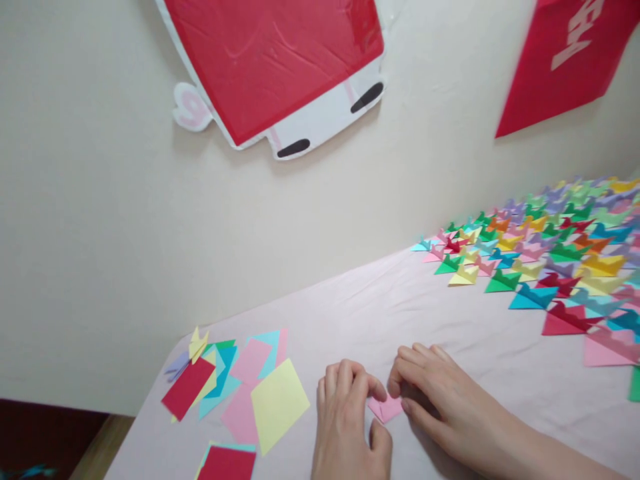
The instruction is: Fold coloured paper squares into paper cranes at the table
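A small pink folded paper [385, 408] lies on the pale pink table cover [410, 313] near the front edge. My left hand [350, 420] pinches its left side with curled fingers and thumb. My right hand [433, 393] presses on its right side, fingers bent down onto the paper. Most of the pink paper is hidden under the fingers.
Loose coloured paper squares [240, 393] lie to the left, with a yellow sheet [279, 403] on top and a small yellow folded piece [198, 345]. Several folded paper cranes [540, 267] in many colours cover the table's right side. Red posters [280, 60] hang on the wall.
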Demonstrator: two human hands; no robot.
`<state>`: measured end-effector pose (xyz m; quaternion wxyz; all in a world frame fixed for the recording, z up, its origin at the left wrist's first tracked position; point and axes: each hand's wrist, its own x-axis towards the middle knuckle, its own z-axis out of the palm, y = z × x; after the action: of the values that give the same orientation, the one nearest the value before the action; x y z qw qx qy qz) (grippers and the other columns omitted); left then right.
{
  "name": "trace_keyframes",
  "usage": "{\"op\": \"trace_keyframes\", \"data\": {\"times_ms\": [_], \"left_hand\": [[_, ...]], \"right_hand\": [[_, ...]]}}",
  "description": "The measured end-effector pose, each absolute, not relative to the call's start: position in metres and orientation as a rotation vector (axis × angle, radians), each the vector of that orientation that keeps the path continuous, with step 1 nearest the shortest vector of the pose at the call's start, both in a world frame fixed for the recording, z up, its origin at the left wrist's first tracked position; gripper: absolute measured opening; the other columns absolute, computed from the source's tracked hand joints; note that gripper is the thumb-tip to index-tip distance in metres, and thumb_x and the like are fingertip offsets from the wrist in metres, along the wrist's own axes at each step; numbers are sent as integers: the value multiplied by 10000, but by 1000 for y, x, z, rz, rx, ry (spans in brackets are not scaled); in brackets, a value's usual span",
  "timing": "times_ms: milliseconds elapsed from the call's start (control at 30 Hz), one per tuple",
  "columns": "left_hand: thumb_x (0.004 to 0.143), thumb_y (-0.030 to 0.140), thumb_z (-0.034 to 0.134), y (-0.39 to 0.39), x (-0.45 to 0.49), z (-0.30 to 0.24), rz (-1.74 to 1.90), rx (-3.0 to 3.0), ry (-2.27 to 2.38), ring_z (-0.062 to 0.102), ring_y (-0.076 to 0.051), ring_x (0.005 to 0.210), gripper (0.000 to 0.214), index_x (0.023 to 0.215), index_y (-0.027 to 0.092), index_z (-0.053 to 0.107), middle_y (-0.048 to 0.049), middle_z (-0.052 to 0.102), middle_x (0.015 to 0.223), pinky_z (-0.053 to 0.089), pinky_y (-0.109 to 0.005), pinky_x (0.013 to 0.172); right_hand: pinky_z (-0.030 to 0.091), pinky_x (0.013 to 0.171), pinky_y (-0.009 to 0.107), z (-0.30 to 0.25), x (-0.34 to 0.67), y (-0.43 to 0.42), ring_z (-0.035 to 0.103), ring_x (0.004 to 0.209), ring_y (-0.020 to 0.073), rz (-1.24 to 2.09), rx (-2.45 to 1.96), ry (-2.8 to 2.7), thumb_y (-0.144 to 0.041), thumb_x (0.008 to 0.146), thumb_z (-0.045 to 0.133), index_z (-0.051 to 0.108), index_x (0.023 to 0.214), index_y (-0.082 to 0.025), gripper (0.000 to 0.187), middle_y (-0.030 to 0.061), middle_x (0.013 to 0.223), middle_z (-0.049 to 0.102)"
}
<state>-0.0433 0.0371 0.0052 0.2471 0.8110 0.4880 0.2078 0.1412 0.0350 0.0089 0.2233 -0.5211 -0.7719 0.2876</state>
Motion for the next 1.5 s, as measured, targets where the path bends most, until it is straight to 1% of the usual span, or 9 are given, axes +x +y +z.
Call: {"op": "trace_keyframes", "data": {"times_ms": [133, 300, 400, 633, 867, 933, 1100, 1333, 1500], "left_hand": [[693, 38, 461, 39, -52, 9, 567, 2219, 1210, 483, -251, 988, 335, 949, 236, 549, -45, 549, 983, 388, -386, 863], [884, 131, 447, 36, -52, 15, 742, 2122, 1175, 509, -231, 984, 192, 938, 216, 611, -58, 581, 973, 406, -372, 881], [918, 220, 471, 32, -42, 14, 899, 1952, 1243, 525, -222, 972, 160, 868, 205, 622, -55, 587, 966, 431, -343, 849], [878, 341, 530, 13, -8, 0, 1131, 1422, 1216, 553, -166, 719, 168, 854, 184, 585, -1, 597, 775, 439, -269, 674], [821, 339, 592, -3, 1, 6, 1185, 1479, 1161, 563, -173, 761, 161, 784, 183, 603, -1, 619, 763, 437, -268, 727], [819, 337, 597, -3, -1, 5, 1178, 1484, 1188, 568, -173, 770, 151, 805, 187, 607, 4, 622, 774, 435, -268, 733], [818, 333, 598, 1, -5, -3, 1166, 1471, 1282, 533, -155, 717, 139, 791, 198, 577, 29, 582, 745, 405, -260, 688], [831, 362, 594, 0, -2, -2, 1158, 1518, 1310, 499, -136, 687, 163, 808, 205, 560, 38, 564, 764, 385, -244, 672], [824, 291, 557, -4, -3, 4, 1165, 1561, 1290, 492, -135, 681, 87, 822, 204, 552, 31, 558, 777, 385, -239, 652]], "right_hand": [[341, 783, 332, 14, 145, 35, 538, 855, 197, 847, -1425, -2125, 4, 754, 466, 589, 848, -215, 268, 21, 888, 615], [342, 802, 352, 16, 144, 33, 547, 884, 229, 801, -1436, -2158, -105, 653, 583, 602, 844, -205, 216, 37, 921, 643], [355, 786, 348, 11, 142, 33, 565, 827, 222, 715, -1441, -2086, -193, 784, 526, 603, 760, -210, 83, 37, 825, 657], [375, 619, 274, 3, 143, 16, 536, 659, 178, 888, -1347, -1789, -341, 794, 504, 535, 613, -211, 226, 3, 658, 595], [402, 599, 265, -3, 146, -1, 531, 643, 175, 1002, -1205, -1650, -515, 800, 540, 615, 717, -190, 344, 1, 665, 600], [414, 612, 263, -2, 147, -1, 547, 654, 177, 1005, -1175, -1615, -513, 791, 573, 642, 759, -190, 332, 2, 682, 625], [400, 556, 253, 4, 150, 1, 524, 576, 158, 1064, -1158, -1511, -517, 752, 606, 590, 650, -198, 336, -23, 578, 570], [332, 439, 220, 3, 150, -1, 423, 423, 99, 1192, -1140, -1467, -572, 761, 612, 620, 728, -194, 380, -65, 518, 510], [351, 451, 226, 8, 152, -3, 453, 443, 111, 1181, -1126, -1425, -570, 772, 616, 617, 733, -198, 374, -65, 510, 509]]}}
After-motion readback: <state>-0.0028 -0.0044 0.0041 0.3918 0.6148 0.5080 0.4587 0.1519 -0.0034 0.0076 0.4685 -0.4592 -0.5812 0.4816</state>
